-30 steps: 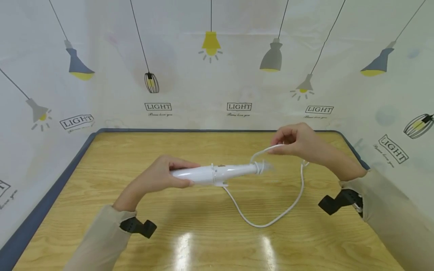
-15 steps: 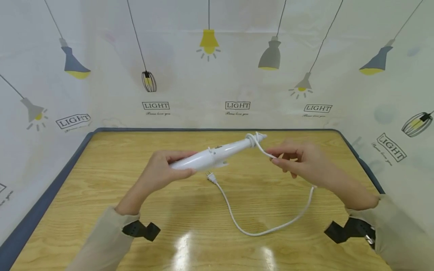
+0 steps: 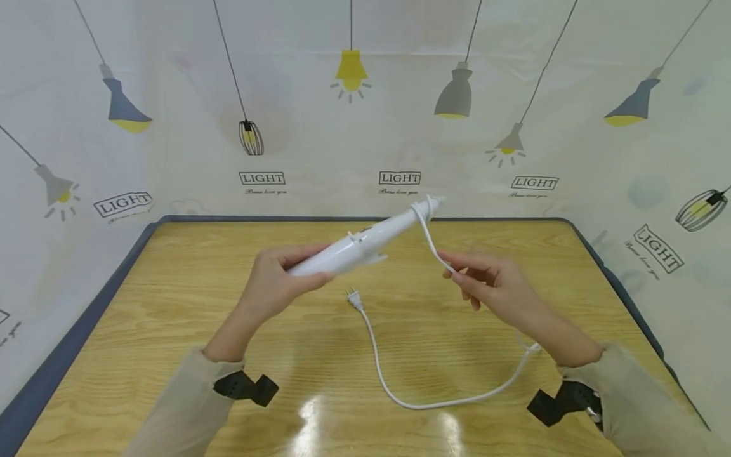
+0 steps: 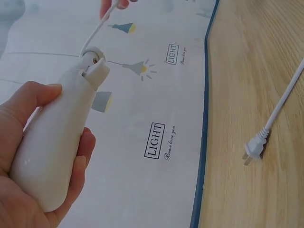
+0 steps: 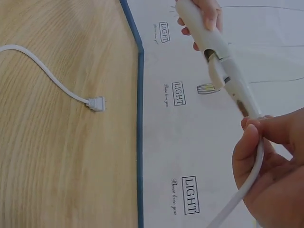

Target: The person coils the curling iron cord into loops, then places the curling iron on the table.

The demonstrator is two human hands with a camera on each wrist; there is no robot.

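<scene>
Left hand (image 3: 267,280): grasps the thick end of a white handheld appliance (image 3: 365,246), fingers wrapped round it. Right hand (image 3: 499,289): pinches the white cord (image 3: 422,407) between thumb and fingers.

Governing relation: the appliance's long axis runs from the left hand rightward and away from the person, rising to the narrow tip. That tip lies farther from the person than the right hand and slightly to its left; the right hand is the nearer one to it. The cord spans from tip to right hand.

Count: one appliance, one cord, one plug (image 3: 355,299), two hands. The plug rests on the desk (image 3: 171,279), just right of the left hand. Turns of cord round the narrow end cannot be counted reliably.
</scene>
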